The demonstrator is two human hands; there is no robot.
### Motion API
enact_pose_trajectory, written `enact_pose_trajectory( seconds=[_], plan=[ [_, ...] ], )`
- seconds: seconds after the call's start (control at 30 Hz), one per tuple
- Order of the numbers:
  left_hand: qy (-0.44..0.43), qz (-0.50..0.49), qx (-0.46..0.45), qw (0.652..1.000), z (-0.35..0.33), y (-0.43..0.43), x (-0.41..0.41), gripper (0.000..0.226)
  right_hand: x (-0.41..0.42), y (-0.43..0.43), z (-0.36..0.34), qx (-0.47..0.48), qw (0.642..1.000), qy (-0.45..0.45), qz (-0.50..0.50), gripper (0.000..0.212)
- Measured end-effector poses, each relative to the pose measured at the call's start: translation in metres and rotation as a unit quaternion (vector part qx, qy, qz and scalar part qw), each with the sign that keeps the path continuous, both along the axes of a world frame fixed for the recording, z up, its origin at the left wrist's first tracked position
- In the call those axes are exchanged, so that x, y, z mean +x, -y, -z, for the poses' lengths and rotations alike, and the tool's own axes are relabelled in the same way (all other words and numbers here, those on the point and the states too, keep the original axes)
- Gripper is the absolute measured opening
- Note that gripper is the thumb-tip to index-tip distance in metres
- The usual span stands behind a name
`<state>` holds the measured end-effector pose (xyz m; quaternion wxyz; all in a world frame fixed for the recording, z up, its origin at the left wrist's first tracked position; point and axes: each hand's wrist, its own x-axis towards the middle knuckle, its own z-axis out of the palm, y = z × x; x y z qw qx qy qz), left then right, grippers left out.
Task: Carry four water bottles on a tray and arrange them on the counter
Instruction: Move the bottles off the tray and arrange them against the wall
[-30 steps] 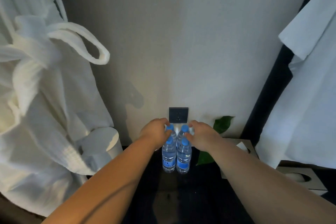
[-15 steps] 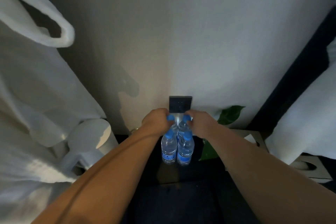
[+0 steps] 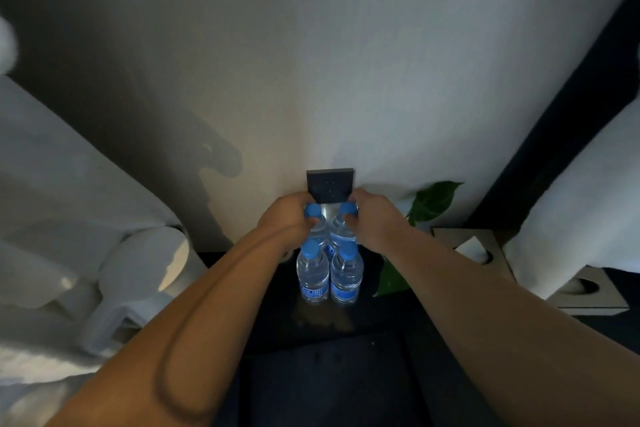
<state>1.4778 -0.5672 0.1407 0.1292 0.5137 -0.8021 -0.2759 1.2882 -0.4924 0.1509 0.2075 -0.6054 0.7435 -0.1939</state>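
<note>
- 4 small clear water bottles w/ blue caps + blue labels, all upright, packed tight in a 2x2 block on dark counter (image 3: 346, 329), close to the wall.
- Front-left bottle (image 3: 312, 276) & front-right bottle (image 3: 346, 277): side by side, touching, fully visible.
- Back-left bottle (image 3: 317, 224) & back-right bottle (image 3: 343, 229): right behind the front pair, mostly hidden; caps + shoulders show.
- Tray: can't make one out.
</note>
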Motion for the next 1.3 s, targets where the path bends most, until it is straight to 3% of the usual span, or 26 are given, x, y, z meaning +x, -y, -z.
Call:
enact_pose_trajectory(
  seconds=[0.17, 0.43, 0.6, 0.8, 0.93, 1.3],
  plan=[
    [-0.062, 0.024, 0.016, 0.998, 0.004, 0.0, 0.011, 0.026, 0.004, -0.002, 0.002, -0.013, 1.0, 0.001, -0.011, 0.027],
    [0.012, 0.03, -0.066, 0.997, 0.008, -0.004, 0.007, 0.021, -0.001, -0.002, -0.005, -0.009, 0.999, 0.0, -0.044, 0.031],
    [-0.051, 0.042, -0.042, 0.997, 0.005, -0.005, 0.01, 0.043, -0.001, -0.003, -0.003, -0.003, 0.999, 0.005, -0.046, 0.032],
    [0.05, 0.04, -0.088, 0.994, 0.001, -0.001, 0.001, 0.029, 0.004, -0.004, -0.001, -0.011, 1.0, -0.01, -0.023, 0.024],
    [0.049, -0.003, -0.08, 0.996, 0.003, -0.003, -0.01, 0.017, 0.009, -0.002, 0.002, -0.011, 0.998, -0.054, -0.015, 0.014],
    [0.032, -0.056, -0.152, 0.986, 0.011, -0.02, -0.015, 0.02, 0.007, 0.001, -0.003, -0.005, 0.999, -0.043, 0.004, 0.015]
  ],
)
